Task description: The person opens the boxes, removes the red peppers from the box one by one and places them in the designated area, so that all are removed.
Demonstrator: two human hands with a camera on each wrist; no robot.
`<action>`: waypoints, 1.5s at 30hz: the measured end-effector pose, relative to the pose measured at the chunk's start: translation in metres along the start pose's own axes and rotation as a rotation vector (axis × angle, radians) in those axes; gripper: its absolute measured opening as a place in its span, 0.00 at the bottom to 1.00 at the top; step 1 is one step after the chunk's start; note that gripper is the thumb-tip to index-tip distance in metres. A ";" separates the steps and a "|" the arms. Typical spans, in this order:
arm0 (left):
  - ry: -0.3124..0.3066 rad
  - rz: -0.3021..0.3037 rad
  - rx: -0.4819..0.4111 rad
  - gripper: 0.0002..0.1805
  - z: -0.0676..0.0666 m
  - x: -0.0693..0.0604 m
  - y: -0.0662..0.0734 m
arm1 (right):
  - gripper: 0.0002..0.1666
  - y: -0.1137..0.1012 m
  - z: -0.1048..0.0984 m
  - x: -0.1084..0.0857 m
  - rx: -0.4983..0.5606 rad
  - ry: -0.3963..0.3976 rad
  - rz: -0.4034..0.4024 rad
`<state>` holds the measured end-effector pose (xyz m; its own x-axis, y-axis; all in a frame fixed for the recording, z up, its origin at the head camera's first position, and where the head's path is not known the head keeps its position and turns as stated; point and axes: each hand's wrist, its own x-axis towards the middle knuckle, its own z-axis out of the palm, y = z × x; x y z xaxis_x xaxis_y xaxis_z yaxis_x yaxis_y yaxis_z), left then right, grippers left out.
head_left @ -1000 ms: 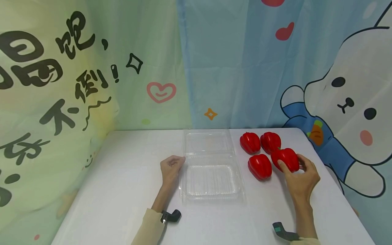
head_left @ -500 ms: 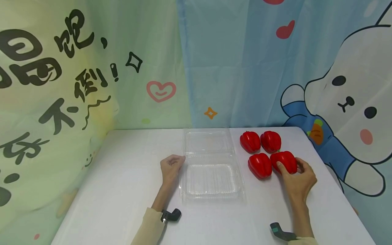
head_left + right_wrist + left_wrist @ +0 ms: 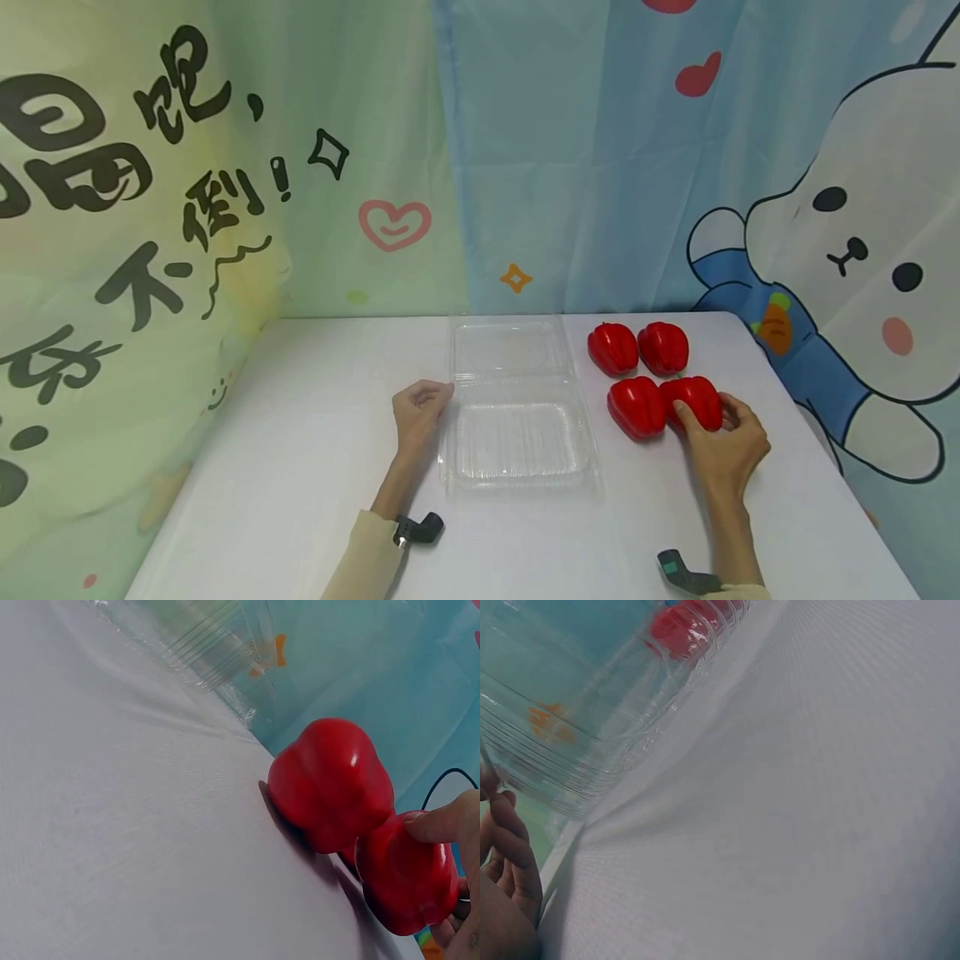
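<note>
A clear plastic clamshell box (image 3: 521, 442) lies unfolded on the table, its lid (image 3: 510, 348) flat toward the back. My left hand (image 3: 422, 414) pinches the box's left edge near the hinge, fingers curled; the left wrist view shows fingertips (image 3: 508, 817) at the clear plastic. To the right, my right hand (image 3: 729, 446) grips a red bell pepper (image 3: 693, 402) between thumb and fingers. That pepper sits close beside another red bell pepper (image 3: 636, 408) at front left. Two more, a back-left pepper (image 3: 612, 349) and a back-right pepper (image 3: 663, 348), stand behind them.
A white table (image 3: 315, 467) carries everything, its back edge against a printed curtain (image 3: 525, 167). The right table edge slants down past my right hand. Dark wrist devices sit on both forearms, such as the left wrist camera (image 3: 420, 527).
My right hand has moved the gripped bell pepper left and a little toward me, up against the front-left pepper. My left hand has stayed at the box edge.
</note>
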<state>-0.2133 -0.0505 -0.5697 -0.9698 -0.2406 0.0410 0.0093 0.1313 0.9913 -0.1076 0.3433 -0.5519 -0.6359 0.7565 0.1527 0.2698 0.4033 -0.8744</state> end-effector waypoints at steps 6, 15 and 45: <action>-0.017 0.016 -0.018 0.08 -0.002 -0.001 -0.003 | 0.43 0.001 -0.001 -0.002 -0.004 0.006 0.017; -0.058 0.040 -0.052 0.09 -0.006 -0.001 -0.003 | 0.43 0.002 0.000 -0.004 0.001 0.029 0.014; -0.063 0.014 -0.060 0.10 -0.005 0.001 -0.004 | 0.41 0.004 0.005 -0.007 0.018 0.064 -0.003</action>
<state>-0.2129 -0.0561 -0.5730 -0.9828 -0.1783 0.0486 0.0356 0.0755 0.9965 -0.1058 0.3374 -0.5582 -0.5893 0.7867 0.1840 0.2542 0.3967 -0.8820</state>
